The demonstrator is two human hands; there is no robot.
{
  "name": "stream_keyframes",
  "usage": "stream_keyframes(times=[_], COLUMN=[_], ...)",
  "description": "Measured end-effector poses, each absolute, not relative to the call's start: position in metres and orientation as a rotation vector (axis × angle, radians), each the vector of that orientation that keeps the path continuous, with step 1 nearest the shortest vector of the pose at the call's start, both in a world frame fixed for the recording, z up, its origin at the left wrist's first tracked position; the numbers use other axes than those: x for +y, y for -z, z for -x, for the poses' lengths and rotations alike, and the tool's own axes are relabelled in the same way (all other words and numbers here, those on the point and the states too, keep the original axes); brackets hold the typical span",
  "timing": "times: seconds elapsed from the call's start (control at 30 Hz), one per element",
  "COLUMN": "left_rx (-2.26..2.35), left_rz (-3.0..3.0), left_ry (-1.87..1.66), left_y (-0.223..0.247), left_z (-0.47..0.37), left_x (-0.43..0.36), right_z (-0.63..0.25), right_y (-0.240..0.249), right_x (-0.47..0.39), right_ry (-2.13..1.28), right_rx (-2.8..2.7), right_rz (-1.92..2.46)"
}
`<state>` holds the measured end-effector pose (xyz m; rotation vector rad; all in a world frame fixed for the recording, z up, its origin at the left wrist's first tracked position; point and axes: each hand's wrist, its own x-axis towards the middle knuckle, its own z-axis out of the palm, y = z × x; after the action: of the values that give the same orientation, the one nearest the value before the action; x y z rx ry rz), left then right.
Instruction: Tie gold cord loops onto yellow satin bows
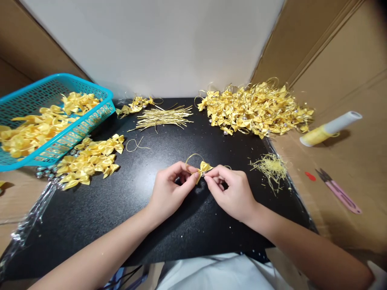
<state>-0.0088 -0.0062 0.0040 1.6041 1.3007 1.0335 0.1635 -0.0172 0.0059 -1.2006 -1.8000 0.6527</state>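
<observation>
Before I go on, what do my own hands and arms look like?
The left hand and right hand are bare, without gloves; no rings or wristbands show. Both forearms are uncovered, and a bit of white sleeve shows at the lower right.

Blue basket [109, 95] runs out of sight at left; its near wall partly hides heaped bows [39, 131]. Left hand's [173, 185] curled fingers tucked behind thumb. Shiny bit [203, 173] by right hand's [234, 193] fingertips, too small to make out. Both forearms [121, 237], pale cloth [220, 274] cut off below. Upper right corner blurred dark.
</observation>
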Motion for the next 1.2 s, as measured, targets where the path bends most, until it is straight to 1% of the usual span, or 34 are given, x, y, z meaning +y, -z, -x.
stream_keyframes(times=[0.57, 0.8, 1.2], left_rx=[1.300, 1.316, 1.340], left_rz=[-1.795, -1.850, -1.826], left_ry=[-1.130, -1.142, -1.162], left_y=[-0.003, -0.004, -0.007], left_z=[0.010, 0.010, 0.008], left_x=[-0.007, -0.008, -0.009], right_z=[-0.159, -0.156, -0.153], right_y=[0.000, 0.005, 0.009], right_x=[-0.020, -0.021, -0.023], right_ry=[-0.719, -0.840, -0.948], right_rx=[-1.757, -1.697, -1.615], right_rz=[1.218, 1.246, 1.195])
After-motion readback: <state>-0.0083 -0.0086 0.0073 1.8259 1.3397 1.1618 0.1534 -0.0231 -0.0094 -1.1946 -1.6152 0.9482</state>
